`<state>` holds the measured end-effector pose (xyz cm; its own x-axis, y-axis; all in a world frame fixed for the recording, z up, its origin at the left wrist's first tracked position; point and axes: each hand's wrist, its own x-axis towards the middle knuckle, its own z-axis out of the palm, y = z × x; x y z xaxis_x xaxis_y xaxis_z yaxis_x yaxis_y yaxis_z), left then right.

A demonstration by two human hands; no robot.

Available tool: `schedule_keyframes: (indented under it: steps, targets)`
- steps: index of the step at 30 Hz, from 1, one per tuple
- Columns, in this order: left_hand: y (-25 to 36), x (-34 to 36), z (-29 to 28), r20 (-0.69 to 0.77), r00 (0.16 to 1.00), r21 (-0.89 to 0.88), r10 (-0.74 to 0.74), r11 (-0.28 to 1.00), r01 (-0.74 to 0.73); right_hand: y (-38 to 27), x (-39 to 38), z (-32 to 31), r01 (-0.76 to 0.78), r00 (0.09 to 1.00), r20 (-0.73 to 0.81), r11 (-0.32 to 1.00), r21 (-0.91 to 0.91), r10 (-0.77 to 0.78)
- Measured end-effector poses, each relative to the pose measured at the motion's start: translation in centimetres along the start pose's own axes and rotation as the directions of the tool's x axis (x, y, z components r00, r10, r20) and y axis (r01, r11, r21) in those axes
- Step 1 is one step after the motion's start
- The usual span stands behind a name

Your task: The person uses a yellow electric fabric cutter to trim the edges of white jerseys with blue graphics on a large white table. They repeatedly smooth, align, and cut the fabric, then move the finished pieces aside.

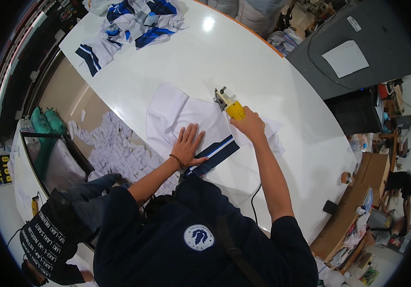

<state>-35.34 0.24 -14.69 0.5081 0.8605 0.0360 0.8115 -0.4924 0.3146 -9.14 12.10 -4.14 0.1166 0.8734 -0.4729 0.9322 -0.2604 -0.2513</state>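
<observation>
A white fabric piece (167,112) with a navy and blue striped band (220,154) along its near edge lies on the white table. Flat on it, fingers spread, rests my left hand (186,145), its thumb over the band. My right hand (250,125) is wrapped around the yellow body of a handheld electric fabric cutter (235,109). The cutter's metal head (221,97) stands at the fabric's right edge. White fabric scraps (270,125) lie just right of that hand. A black cord (254,201) runs down the table below my right forearm.
A heap of white and blue printed fabric pieces (141,24) covers the table's far left. White offcuts (114,148) pile on the floor at left. Another person (52,234) is close by at lower left. Cardboard boxes (358,205) and a phone (330,206) are at right.
</observation>
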Motion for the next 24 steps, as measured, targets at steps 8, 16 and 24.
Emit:
schedule_keyframes:
  steps: [8,16,24]
  targets:
    - [-0.3,0.5,-0.3,-0.008,1.000,-0.093,-0.019,0.995,0.018,7.2,3.5,2.6,0.104,0.995,-0.049,0.910,0.402,-0.092]
    - [-0.3,6.1,1.4,-0.045,0.989,-0.058,-0.143,0.988,0.141,21.4,-10.2,4.3,-0.178,0.981,0.118,0.484,0.857,0.152]
    - [8.7,15.6,5.4,0.075,0.981,-0.001,0.177,0.984,-0.178,31.2,-31.9,14.7,-0.230,0.825,0.155,0.073,0.970,0.544]
